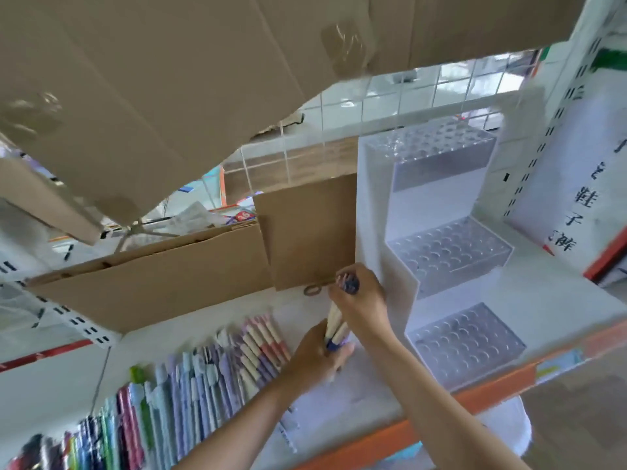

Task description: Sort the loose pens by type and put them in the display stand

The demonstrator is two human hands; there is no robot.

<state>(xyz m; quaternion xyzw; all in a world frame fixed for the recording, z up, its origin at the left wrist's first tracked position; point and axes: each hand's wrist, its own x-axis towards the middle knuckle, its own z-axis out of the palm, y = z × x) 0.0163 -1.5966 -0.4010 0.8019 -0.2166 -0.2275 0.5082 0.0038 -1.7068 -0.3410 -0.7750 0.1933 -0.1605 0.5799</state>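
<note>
A bundle of pens (336, 325) stands nearly upright above the shelf (339, 408), just left of the stand (441, 252), with the left hand (315, 357) curled round its lower end and the right hand (361, 300) wrapped over its top, dark caps showing between the fingers. The clear stepped stand has three tiers of round holes, all without pens, and the right hand lies against its near-left edge. To the left, a row of loose pens (190, 385) fans across the shelf in many colours, a rubber band (312, 290) lies just beyond the hands, and cardboard boxes (169, 276) sit behind and above.
</note>
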